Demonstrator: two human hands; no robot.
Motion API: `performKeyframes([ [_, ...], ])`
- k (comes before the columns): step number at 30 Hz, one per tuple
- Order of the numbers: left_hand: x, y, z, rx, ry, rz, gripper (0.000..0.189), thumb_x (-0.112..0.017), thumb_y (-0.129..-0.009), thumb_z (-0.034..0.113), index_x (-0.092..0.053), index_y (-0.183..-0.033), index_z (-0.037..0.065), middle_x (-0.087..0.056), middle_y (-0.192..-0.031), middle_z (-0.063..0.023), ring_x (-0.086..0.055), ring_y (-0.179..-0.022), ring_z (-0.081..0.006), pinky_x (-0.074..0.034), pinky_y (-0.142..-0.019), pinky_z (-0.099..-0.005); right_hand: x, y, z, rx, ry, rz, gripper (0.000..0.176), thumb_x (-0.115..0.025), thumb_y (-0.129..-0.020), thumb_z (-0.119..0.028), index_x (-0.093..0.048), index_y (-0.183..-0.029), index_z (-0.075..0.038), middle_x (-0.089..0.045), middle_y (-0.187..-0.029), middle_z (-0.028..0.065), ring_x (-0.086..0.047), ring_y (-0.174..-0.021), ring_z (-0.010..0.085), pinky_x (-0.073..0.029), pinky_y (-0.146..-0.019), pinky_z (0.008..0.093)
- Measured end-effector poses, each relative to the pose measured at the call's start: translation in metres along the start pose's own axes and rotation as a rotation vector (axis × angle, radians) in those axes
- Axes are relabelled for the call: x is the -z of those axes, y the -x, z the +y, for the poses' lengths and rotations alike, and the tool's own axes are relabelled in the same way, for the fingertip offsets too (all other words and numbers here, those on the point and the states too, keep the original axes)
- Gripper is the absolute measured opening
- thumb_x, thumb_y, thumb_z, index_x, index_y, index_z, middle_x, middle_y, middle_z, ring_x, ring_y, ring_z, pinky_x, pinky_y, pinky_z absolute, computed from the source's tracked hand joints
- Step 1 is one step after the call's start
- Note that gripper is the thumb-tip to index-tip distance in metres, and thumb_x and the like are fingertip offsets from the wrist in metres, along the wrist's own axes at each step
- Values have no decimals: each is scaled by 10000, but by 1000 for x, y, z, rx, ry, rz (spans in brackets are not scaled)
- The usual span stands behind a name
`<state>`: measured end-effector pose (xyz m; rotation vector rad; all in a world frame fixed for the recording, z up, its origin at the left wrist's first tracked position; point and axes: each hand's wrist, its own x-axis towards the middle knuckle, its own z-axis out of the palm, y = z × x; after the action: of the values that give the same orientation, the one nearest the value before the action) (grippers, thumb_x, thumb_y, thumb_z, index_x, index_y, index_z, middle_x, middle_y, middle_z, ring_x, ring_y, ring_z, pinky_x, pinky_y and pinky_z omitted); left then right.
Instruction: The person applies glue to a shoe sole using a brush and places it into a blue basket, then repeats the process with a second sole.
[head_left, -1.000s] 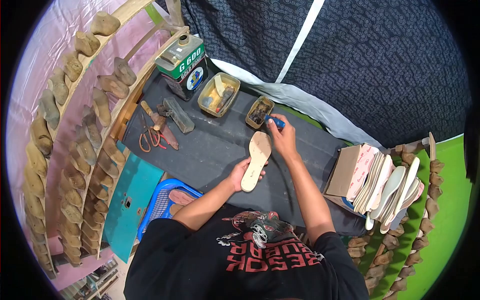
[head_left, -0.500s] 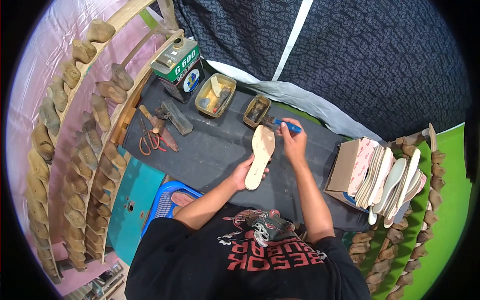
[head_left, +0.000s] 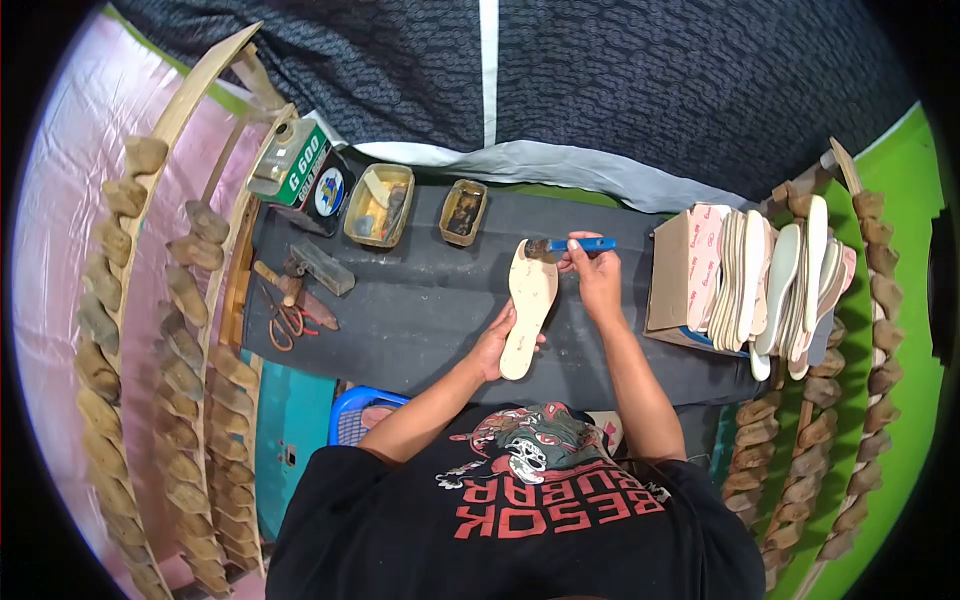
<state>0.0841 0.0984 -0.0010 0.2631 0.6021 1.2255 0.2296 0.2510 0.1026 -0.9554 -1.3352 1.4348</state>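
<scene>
My left hand [head_left: 494, 343] grips a cream-coloured insole [head_left: 525, 318] from its left side, thumb along the edge and fingertips showing at the right. The insole's wide toe end points away from me; small dark marks dot its face. In my right hand [head_left: 598, 280], fingers are pinched round the blue handle of a brush [head_left: 592, 244]. Its dark, stained bristles lie across the toe end of the insole and appear to touch it. Just beyond, to the left, sits a small tub [head_left: 463, 212] with dark residue inside.
On the dark-covered table [head_left: 400, 300] stand a G 600 can [head_left: 305, 180] and a larger tub [head_left: 380, 205] with tools. Scissors [head_left: 283, 325] and a hammer [head_left: 282, 284] lie left. A cardboard box [head_left: 680, 275] packed with insoles stands right. Racks of shoe lasts [head_left: 110, 420] flank the table.
My right hand has brought the brush from beside the small tub onto the insole's toe end. The camera view has turned, so the surroundings have shifted. My left hand still holds the insole.
</scene>
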Motion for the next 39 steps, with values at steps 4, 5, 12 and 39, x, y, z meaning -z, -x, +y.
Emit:
performKeyframes([
  [4,-12,0,-2,-7,-74,-15,659,-459,-1102,428,-163,-1672,283,-629,-1333,-81,-724,-987,-244,-626,-808,-388,11,7,3,15,130,39,224,-646,-1046,-151,-612,-1190,18,-705,-897,103,-698,-768,151,-572,-695,284],
  [5,-13,0,-4,-11,-84,-22,658,-457,-1102,428,-163,-1672,282,-629,-1334,-81,-723,-987,-241,-625,-809,-386,14,9,0,21,166,52,215,-640,-1050,-150,-610,-1182,17,-709,-898,104,-700,-770,149,-573,-696,281],
  [12,-26,5,-21,-55,-111,0,706,-484,-1092,434,-119,-1678,285,-614,-1362,-95,-726,-972,-257,-627,-802,-395,20,16,-13,96,187,26,189,-640,-1047,-135,-610,-1155,17,-721,-881,97,-704,-765,132,-579,-687,281],
  [39,-66,19,-73,-118,-205,159,650,-399,-1135,364,-65,-1685,278,-616,-1339,-114,-721,-937,-242,-623,-786,-374,64,43,-51,275,621,-127,342,-814,-912,-278,-637,-870,12,-671,-670,126,-604,-568,158,-475,-552,338],
])
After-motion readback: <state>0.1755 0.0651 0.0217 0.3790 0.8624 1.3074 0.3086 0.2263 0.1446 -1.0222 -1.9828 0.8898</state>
